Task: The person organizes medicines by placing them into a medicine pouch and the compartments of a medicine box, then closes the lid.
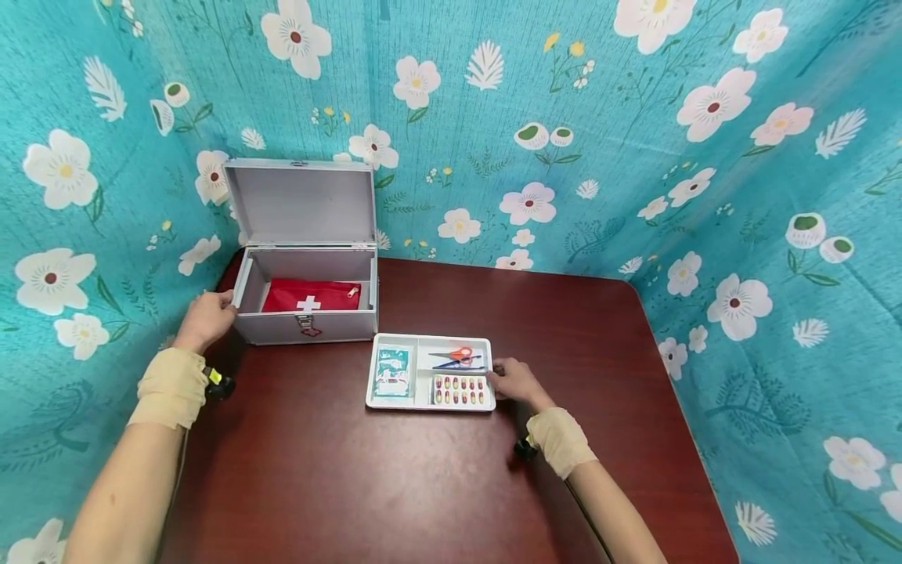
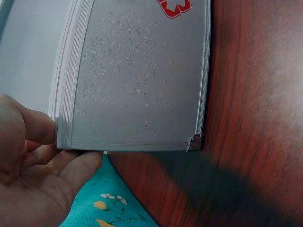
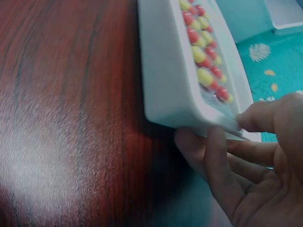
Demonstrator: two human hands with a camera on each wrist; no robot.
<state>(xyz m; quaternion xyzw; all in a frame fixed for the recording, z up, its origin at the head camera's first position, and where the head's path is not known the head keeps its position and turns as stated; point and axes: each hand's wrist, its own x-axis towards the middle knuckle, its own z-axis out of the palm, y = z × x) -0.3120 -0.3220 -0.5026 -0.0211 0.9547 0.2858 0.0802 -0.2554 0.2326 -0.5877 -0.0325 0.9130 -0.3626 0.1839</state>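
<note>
A silver first-aid box (image 1: 331, 325) stands at the back left with its lid (image 1: 303, 205) raised. Inside it lies a red pouch (image 1: 296, 291) with a white cross and a zip. My left hand (image 1: 206, 317) grips the box's left side wall, thumb at the rim and fingers along the outside (image 2: 35, 172). In front of the box is a white tray (image 1: 423, 407). My right hand (image 1: 517, 381) pinches its right end, thumb on the rim and fingers against the outer side (image 3: 251, 161). The tray holds teal-and-white packets (image 1: 391, 372), red-handled scissors (image 1: 461, 354), a blue tool (image 1: 458, 364) and a capsule blister pack (image 1: 460, 389).
Everything stands on a dark red-brown wooden table (image 1: 395, 486). Behind it and along both sides hangs a teal flowered curtain (image 1: 451, 157). The raised lid is close to the curtain, and the tray's back left corner is near the box's front right corner.
</note>
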